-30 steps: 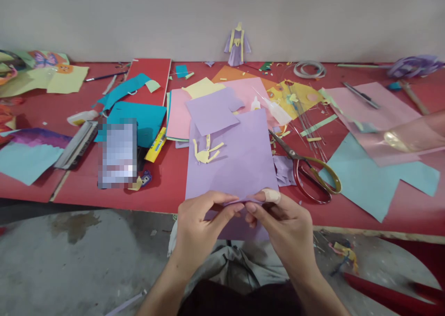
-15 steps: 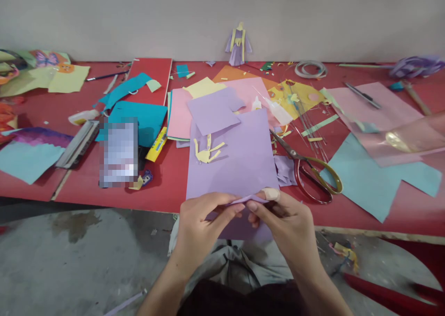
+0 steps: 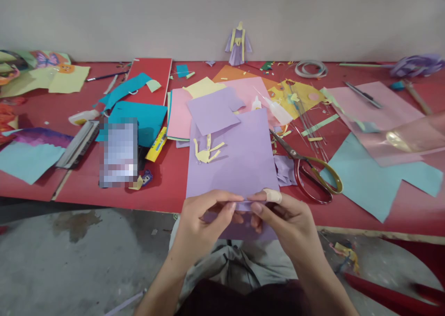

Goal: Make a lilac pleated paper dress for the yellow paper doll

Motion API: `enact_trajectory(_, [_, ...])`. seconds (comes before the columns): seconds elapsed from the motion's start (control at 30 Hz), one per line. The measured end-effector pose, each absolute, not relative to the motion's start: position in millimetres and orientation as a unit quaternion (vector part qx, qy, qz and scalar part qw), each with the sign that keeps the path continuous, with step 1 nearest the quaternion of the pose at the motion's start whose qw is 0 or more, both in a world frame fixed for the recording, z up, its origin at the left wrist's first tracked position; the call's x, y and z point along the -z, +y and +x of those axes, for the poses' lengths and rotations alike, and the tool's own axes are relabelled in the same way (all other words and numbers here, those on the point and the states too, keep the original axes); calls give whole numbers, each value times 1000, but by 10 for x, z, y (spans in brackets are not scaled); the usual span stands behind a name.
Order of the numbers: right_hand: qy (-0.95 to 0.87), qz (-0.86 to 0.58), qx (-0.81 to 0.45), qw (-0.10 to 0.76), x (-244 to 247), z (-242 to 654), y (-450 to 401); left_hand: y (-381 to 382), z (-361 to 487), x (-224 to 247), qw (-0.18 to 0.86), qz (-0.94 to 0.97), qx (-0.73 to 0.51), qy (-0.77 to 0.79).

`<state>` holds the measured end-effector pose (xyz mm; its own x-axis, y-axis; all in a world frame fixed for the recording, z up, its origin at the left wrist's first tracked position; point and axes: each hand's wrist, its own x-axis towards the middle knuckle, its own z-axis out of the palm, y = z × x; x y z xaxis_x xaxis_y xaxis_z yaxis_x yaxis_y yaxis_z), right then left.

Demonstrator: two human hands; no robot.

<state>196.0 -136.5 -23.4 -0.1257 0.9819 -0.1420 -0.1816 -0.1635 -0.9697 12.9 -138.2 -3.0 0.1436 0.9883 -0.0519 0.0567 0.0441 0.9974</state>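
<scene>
Purple slip [image 3: 243,206] between both hands' fingers [image 3: 228,209] [image 3: 259,209]

The place is a paper-craft work area, probably a workshop. Indicators: a red table [image 3: 167,179] against a plain wall [image 3: 139,19], bearing coloured paper [image 3: 243,165], scissors [image 3: 295,154] and a paper figure [image 3: 238,47]; bare concrete floor [image 3: 104,251].

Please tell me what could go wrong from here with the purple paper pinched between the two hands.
The small folded purple paper, pinched by the left hand and right hand, might tear or crease askew if they pull unevenly.
The large purple sheet overhangs the red table, so a snag could drag it, and the yellow paper cutout on it, off the edge.
The scissors lie near the right hand and might get knocked.
</scene>
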Motion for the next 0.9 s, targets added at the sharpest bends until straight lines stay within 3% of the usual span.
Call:
enact_trajectory(0.23, [-465, -380, -645, 473, 185, 1994, -1348, -1424, 115, 52, 527, 531, -479, 459])
enact_trajectory(0.43, [-516, -427, -592, 448, 107, 2011, -1325, -1404, 75, 16, 419, 632, -442, 479])
enact_trajectory(0.7, [-547, -453, -561, 425, 113, 2015, -1336, -1390, 54, 6, 481, 603, -405, 492])
enact_trajectory(0.9, [-500, -497, -551, 446, 129, 1967, -1367, -1398, 60, 38, 402, 653, -387, 512])
